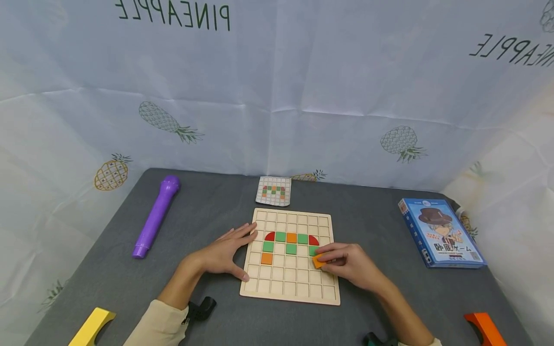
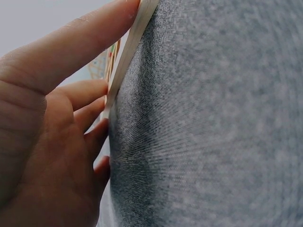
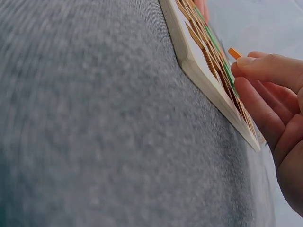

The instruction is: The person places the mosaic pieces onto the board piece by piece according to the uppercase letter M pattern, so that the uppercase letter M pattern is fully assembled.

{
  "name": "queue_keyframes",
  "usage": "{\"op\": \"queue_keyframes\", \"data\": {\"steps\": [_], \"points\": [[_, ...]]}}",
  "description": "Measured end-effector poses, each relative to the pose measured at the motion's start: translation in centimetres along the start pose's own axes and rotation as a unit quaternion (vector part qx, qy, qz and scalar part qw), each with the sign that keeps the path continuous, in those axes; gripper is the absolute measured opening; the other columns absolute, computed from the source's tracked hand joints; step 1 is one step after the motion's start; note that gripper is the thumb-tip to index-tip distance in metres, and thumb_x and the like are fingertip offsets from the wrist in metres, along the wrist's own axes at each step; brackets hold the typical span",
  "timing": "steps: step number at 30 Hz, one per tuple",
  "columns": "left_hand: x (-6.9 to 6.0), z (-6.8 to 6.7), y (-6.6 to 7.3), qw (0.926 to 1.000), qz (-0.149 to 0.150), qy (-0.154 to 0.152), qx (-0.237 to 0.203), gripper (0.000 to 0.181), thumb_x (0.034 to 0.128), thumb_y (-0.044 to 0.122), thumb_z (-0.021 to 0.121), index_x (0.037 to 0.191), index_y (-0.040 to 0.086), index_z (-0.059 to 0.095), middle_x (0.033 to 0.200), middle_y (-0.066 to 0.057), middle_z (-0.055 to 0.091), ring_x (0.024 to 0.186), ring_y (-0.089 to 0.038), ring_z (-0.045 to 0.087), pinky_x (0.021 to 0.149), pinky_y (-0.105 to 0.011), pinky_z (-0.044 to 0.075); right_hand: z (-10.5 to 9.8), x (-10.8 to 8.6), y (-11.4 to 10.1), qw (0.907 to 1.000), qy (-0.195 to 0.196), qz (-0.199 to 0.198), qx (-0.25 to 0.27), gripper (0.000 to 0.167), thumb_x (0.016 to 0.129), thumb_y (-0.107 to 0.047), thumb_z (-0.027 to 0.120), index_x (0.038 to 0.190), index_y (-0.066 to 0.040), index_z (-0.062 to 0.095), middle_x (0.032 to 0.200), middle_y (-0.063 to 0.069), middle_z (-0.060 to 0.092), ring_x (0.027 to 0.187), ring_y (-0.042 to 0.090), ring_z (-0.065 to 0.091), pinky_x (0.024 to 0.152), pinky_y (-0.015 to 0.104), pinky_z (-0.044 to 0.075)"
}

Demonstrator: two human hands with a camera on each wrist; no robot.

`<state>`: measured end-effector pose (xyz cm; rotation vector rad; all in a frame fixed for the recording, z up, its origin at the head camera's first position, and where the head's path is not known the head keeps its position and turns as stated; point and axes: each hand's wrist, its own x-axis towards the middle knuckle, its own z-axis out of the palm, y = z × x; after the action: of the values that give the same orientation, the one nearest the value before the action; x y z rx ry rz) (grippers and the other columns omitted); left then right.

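A wooden grid board (image 1: 285, 288) lies on the dark table, with red, green and orange tiles set in its cells. The left hand (image 1: 218, 252) rests spread against the board's left edge; in the left wrist view its thumb (image 2: 94, 38) touches the rim. Over the right part of the grid, the right hand (image 1: 352, 264) pinches an orange square tile (image 1: 318, 261) between thumb and fingers. That tile (image 3: 234, 53) is tilted above the board in the right wrist view. Just beyond it sits a green tile (image 1: 313, 250). On the left side lies another orange tile (image 1: 266, 258).
Behind the board is a small pattern card (image 1: 273, 191) printed with a similar layout. A purple microphone-shaped object (image 1: 156, 216) lies at left, a blue box (image 1: 441, 233) at right. Near the front corners are a yellow arched block (image 1: 93, 327) and an orange one (image 1: 484, 329).
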<state>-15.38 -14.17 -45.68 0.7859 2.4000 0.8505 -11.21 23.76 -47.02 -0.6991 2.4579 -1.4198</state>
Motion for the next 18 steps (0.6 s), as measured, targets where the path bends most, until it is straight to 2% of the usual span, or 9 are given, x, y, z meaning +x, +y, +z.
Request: {"op": "queue_keyframes", "data": {"steps": [7, 18], "points": [[-0.03, 0.01, -0.05, 1.0000, 0.002, 0.001, 0.004, 0.116, 0.0703, 0.040, 0.092, 0.161, 0.005, 0.028, 0.175, -0.007, 0.012, 0.162, -0.035, 0.008, 0.129, -0.063, 0.007, 0.35, 0.29, -0.22, 0.9999, 0.005, -0.001, -0.012, 0.019, 0.091, -0.018, 0.078, 0.108, -0.012, 0.081, 0.119, 0.011, 0.076, 0.102, 0.000, 0.070, 0.075, 0.021, 0.062], [0.01, -0.04, -0.10, 1.0000, 0.003, 0.001, 0.001, 0.116, 0.0703, 0.040, 0.092, 0.161, 0.005, 0.028, 0.175, -0.007, 0.012, 0.162, -0.035, 0.008, 0.129, -0.064, 0.007, 0.56, 0.32, -0.06, 0.9992, 0.011, 0.022, -0.031, 0.019, 0.087, -0.023, 0.081, 0.105, -0.015, 0.082, 0.116, 0.007, 0.077, 0.101, 0.000, 0.070, 0.072, 0.020, 0.060]]}}
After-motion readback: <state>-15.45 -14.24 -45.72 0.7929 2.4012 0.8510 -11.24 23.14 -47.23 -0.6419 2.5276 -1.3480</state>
